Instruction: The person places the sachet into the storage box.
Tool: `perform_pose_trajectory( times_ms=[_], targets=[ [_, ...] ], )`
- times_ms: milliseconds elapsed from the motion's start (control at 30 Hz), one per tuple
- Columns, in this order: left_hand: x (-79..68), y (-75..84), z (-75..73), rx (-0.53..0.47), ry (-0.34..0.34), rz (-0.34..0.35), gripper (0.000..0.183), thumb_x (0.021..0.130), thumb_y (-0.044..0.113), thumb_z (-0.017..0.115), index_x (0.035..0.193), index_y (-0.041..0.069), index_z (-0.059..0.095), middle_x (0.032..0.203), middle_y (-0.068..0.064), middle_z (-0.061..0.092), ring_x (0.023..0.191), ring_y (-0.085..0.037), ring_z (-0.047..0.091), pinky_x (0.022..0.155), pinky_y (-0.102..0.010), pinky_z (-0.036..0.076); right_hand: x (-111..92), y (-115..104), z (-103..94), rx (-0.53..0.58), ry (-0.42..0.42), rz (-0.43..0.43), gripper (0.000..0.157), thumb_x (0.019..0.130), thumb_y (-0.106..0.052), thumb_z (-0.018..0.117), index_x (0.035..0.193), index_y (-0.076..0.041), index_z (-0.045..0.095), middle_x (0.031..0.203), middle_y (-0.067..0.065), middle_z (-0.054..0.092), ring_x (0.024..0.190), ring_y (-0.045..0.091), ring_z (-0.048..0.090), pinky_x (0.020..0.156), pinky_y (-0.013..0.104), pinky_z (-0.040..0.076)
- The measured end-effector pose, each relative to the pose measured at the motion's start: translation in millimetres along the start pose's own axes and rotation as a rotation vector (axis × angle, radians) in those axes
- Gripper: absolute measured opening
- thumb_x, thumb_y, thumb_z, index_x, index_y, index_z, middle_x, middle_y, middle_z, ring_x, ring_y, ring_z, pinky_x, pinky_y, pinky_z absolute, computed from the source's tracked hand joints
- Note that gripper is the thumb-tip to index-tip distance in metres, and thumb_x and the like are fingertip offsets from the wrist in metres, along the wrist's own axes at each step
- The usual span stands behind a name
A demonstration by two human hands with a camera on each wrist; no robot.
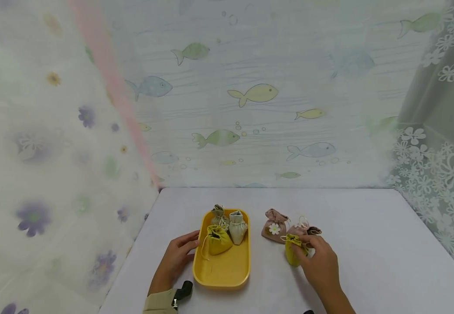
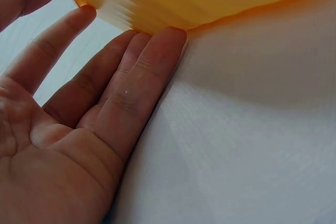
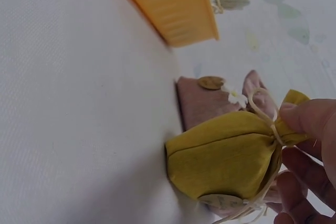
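My right hand [image 1: 322, 261] pinches a mustard-yellow drawstring pouch [image 3: 226, 153] by its gathered neck, a cord hanging from it. In the head view this pouch [image 1: 292, 252] is right of the yellow tray [image 1: 223, 274]. My left hand [image 1: 177, 257] rests against the tray's left side, and its fairly straight fingers [image 2: 142, 77] touch the tray wall in the left wrist view. Inside the tray lie another yellow pouch [image 1: 218, 242], a pale grey pouch [image 1: 237, 229] and a greenish-grey pouch [image 1: 220, 216].
A pink pouch [image 1: 274, 226] with a white flower stands behind the held one. Another pink pouch [image 1: 303, 227] is partly hidden by my right hand. The table [image 1: 387, 261] has a white cover, and curtains printed with fish [image 1: 258, 93] and flowers hang around it.
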State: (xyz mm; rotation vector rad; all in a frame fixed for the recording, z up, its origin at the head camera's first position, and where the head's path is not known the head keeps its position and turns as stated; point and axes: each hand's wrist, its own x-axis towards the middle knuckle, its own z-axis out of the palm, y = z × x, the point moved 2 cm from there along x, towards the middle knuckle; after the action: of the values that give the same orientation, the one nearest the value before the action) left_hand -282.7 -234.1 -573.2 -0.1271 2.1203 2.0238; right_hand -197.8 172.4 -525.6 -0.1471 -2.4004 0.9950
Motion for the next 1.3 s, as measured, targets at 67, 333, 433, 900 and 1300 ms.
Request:
perform_pose_trajectory(
  times_ms=[67,333,433,900,1300],
  targets=[
    [0.3,0.3,-0.2,0.002,0.004,-0.004,0.063,0.09,0.036,0.08,0.145,0.011,0.061,0.151,-0.011,0.057,0.128,-0.024,0.064,0.092,-0.04,0.062,1,-1,-0.3,0.002,-0.008,0.009,0.024,0.08,-0.014,0.09,0.1,-0.01,0.075,0.101,0.004,0.074,0.09,0.022,0.07,0.079,0.044,0.059],
    [0.5,0.0,-1.3,-0.005,0.006,0.0,0.062,0.09,0.035,0.079,0.145,0.011,0.062,0.15,-0.011,0.059,0.125,-0.023,0.065,0.092,-0.04,0.062,3,-5,-0.2,-0.011,-0.01,0.009,0.026,0.082,-0.018,0.089,0.101,-0.008,0.075,0.1,0.003,0.074,0.088,0.021,0.072,0.077,0.044,0.062],
    [0.4,-0.2,-1.8,-0.005,0.009,0.005,0.061,0.091,0.034,0.079,0.145,0.011,0.062,0.15,-0.012,0.059,0.125,-0.023,0.065,0.091,-0.04,0.062,4,-7,-0.4,0.002,-0.01,0.005,0.027,0.082,-0.018,0.089,0.102,-0.008,0.075,0.1,0.003,0.074,0.089,0.021,0.073,0.077,0.045,0.062],
    [-0.3,1.2,-1.3,-0.005,0.003,0.0,0.061,0.092,0.036,0.078,0.145,0.011,0.061,0.15,-0.013,0.059,0.125,-0.024,0.065,0.092,-0.04,0.062,10,-24,-5.3,0.102,-0.021,-0.034,0.028,0.082,-0.014,0.089,0.107,-0.013,0.076,0.107,0.0,0.074,0.087,0.018,0.075,0.07,0.031,0.063],
    [-0.2,1.1,1.1,0.006,-0.011,-0.006,0.062,0.093,0.035,0.077,0.147,0.01,0.059,0.153,-0.014,0.055,0.126,-0.023,0.065,0.092,-0.04,0.062,17,-45,-6.6,0.213,-0.092,-0.013,0.02,0.086,-0.016,0.086,0.101,-0.012,0.075,0.106,0.002,0.074,0.091,0.021,0.075,0.068,0.024,0.063]
  ],
)
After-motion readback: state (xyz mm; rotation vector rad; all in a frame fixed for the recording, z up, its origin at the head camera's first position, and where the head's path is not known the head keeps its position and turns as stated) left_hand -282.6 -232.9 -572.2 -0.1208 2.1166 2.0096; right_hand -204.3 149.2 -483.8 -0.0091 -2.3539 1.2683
